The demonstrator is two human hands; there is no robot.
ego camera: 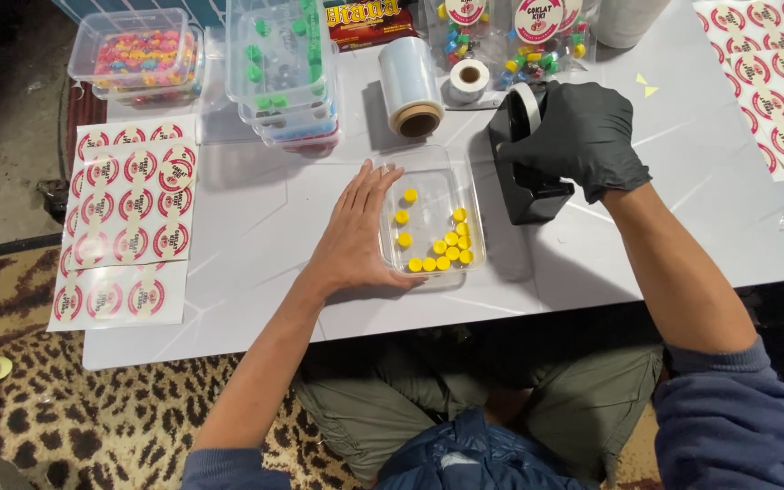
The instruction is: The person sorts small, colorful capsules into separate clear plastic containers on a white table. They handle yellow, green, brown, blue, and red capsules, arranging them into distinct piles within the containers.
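Blue sleeves and olive trousers fill the bottom of the view, where the person sits on the floor at a low white desk (pixel 256 227). Under and left of it lies a leopard-print rug (pixel 102 426), with bare grey floor beyond the desk's far left corner.

Of the two hands, the left hand (pixel 356 231) is bare and lies flat, fingers spread, against the left side of a clear plastic box (pixel 430 218) at the middle of the desk; it presses on the box rather than closing around it. Inside the box are small yellow candies (pixel 445 249), most gathered at the near right corner. The right hand (pixel 578 132), in a black glove, is curled over the top of a black tape dispenser (pixel 528 172) just right of the box, gripping it.

Behind the box lie a roll of clear film (pixel 410 86) and a small white tape roll (pixel 469 80). Stacked clear boxes with green candies (pixel 283 63) stand at the back, and a tub of mixed-colour candies (pixel 138 59) at the far left corner. Sheets of round red-and-white stickers (pixel 129 218) cover the left edge, with more sticker sheets (pixel 778 82) on the right. Bags of mixed candies (pixel 519 36) line the far edge.
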